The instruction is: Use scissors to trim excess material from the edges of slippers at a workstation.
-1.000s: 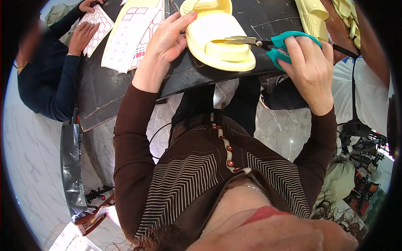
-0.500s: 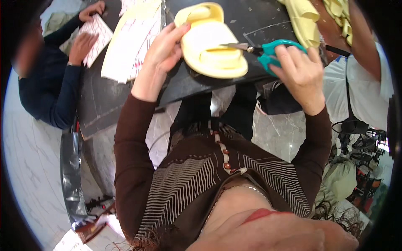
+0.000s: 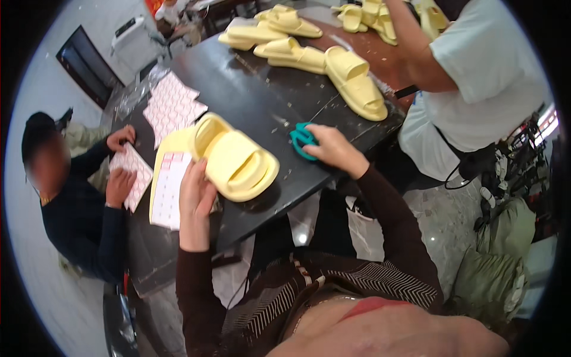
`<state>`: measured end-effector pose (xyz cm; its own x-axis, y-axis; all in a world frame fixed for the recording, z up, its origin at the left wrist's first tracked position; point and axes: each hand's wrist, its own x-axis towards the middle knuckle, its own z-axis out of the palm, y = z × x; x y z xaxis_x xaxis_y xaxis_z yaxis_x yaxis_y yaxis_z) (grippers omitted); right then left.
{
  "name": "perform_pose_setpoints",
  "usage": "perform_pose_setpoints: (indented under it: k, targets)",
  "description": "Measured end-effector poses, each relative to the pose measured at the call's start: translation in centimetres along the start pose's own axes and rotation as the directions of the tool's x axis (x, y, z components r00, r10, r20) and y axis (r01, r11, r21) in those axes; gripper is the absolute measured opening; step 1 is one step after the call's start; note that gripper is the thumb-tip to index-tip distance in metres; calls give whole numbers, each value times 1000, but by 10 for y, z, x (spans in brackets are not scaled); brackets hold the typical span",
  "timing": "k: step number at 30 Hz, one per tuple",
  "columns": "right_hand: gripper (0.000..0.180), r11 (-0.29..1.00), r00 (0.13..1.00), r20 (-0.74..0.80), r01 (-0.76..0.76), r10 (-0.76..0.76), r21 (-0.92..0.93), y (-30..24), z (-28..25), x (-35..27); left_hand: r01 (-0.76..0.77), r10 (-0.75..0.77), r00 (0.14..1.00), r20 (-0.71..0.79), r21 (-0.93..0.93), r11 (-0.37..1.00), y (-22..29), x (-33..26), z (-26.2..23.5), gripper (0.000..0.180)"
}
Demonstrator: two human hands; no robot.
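Note:
A pair of pale yellow slide slippers (image 3: 238, 156), one seemingly nested into the other, is tilted above the table's near side. My left hand (image 3: 197, 193) has its fingers closed on their left edge. To the right, my right hand (image 3: 334, 147) grips the teal handles of a pair of scissors (image 3: 303, 140), low over the black tabletop. The scissor blades do not show clearly from here. Just left of the slippers lies a yellow sheet or bag (image 3: 172, 144) with a white printed panel (image 3: 169, 199), partly behind my left hand.
Several more yellow slippers (image 3: 357, 83) lie along the far side of the black table (image 3: 250, 89). Pink-patterned bags (image 3: 172, 104) are spread at the left. One person (image 3: 83, 196) at the left handles a patterned bag (image 3: 132, 169); another (image 3: 470, 77) stands at the right.
The scissors have moved from the slipper strap out to the right, down toward the table. My left hand still holds the slippers. The view has tilted up, showing more of the far table.

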<state>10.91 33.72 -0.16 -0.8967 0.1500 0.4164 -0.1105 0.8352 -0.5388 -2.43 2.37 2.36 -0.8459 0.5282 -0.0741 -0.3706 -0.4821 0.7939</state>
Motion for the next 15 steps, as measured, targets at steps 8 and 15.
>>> perform_pose_setpoints:
  k: [8,15]
  targets:
    - [39,998,984,-167,60,-63,-25,-5,39,15,56,-54,998,44,-44,997,40,26,15,35]
    - [40,987,995,-49,74,-82,-142,-8,48,7,157,-169,983,75,144,977,35,109,68,41]
